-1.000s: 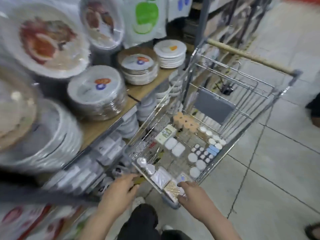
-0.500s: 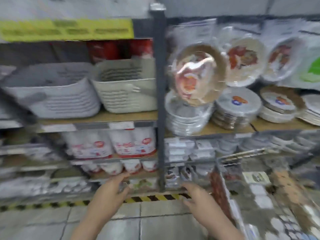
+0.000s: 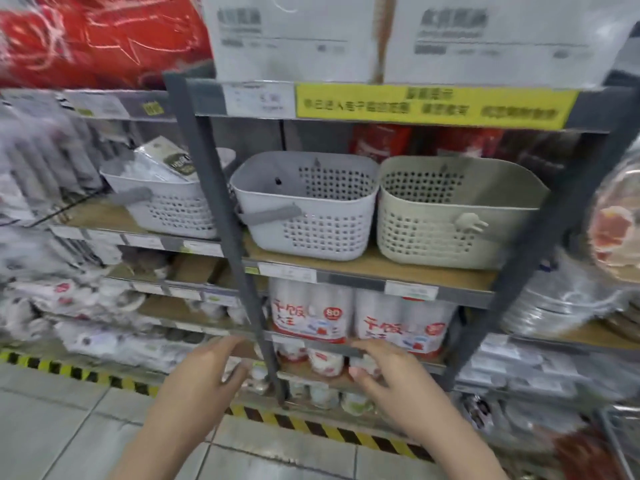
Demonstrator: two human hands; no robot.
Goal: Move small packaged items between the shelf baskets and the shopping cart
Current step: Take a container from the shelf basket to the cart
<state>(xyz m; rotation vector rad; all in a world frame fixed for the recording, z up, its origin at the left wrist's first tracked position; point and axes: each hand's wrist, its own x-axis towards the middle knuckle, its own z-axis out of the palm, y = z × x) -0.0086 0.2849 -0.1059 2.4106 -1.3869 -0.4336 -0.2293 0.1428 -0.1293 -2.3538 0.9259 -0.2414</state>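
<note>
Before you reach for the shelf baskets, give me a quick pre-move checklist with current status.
1. Left hand free: ok, holds nothing.
2. Right hand free: ok, fingers loosely curled, nothing in them.
3. Grey basket reachable: ok, upright on the shelf, open top, behind the dark shelf post.
4. Beige basket reachable: ok, beside the grey one.
5. Items inside those two baskets: cannot tell, none show.
6. Left-bay basket: ok, holds a packet.

A wooden shelf (image 3: 374, 266) in a dark metal frame carries three perforated baskets in a row: a white basket (image 3: 166, 209) holding packets at its left end, a grey basket (image 3: 304, 209) in the middle, and a beige basket (image 3: 450, 220) touching it, toward the right end.
</note>
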